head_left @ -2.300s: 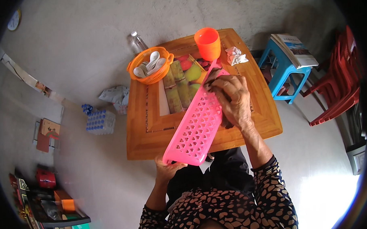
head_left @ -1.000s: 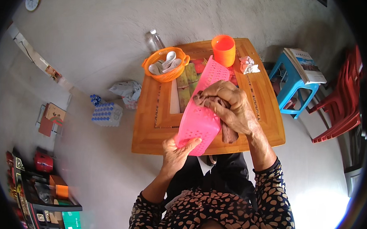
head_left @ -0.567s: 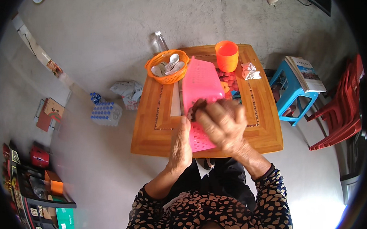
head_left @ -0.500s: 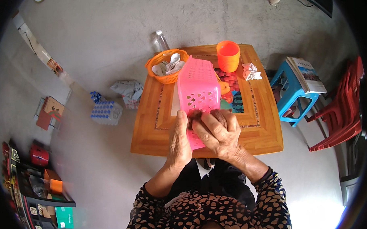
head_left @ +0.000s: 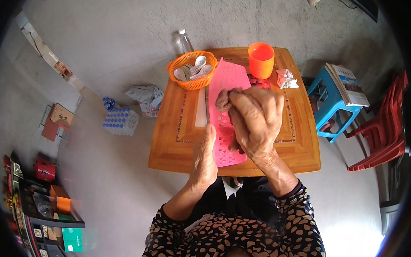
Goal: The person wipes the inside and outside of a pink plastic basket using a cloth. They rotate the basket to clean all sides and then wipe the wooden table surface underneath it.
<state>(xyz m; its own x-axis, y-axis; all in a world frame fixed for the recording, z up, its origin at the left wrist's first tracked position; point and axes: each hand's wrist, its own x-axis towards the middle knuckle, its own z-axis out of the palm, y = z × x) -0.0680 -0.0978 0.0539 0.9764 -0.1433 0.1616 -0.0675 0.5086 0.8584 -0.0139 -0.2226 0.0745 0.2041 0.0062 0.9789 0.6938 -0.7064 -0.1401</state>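
A pink perforated plastic basket point(head_left: 228, 73) is tilted on its side on the wooden table point(head_left: 168, 152). My left hand point(head_left: 203, 158) steadies its left edge near the table's front, thumb stretched up along the rim, the other fingers mostly hidden. A crumpled brown cloth point(head_left: 223, 100) is bunched in my right hand point(head_left: 259, 117), whose fingers curl round it against the upper part of the basket's side. Part of the basket is covered by that hand.
Behind, an orange basket point(head_left: 195, 85) holds white spoons point(head_left: 200, 61), near stacked orange cups point(head_left: 261, 63) and a crumpled tissue point(head_left: 286, 79). A clear bottle point(head_left: 185, 42) stands beyond. Right of the table are a blue stool point(head_left: 338, 117) and red chairs point(head_left: 382, 131); bottled water point(head_left: 120, 121) sits left.
My right hand has moved up and away from me along the basket with the cloth. The basket has turned so its side faces up more. My left hand stays at its edge.
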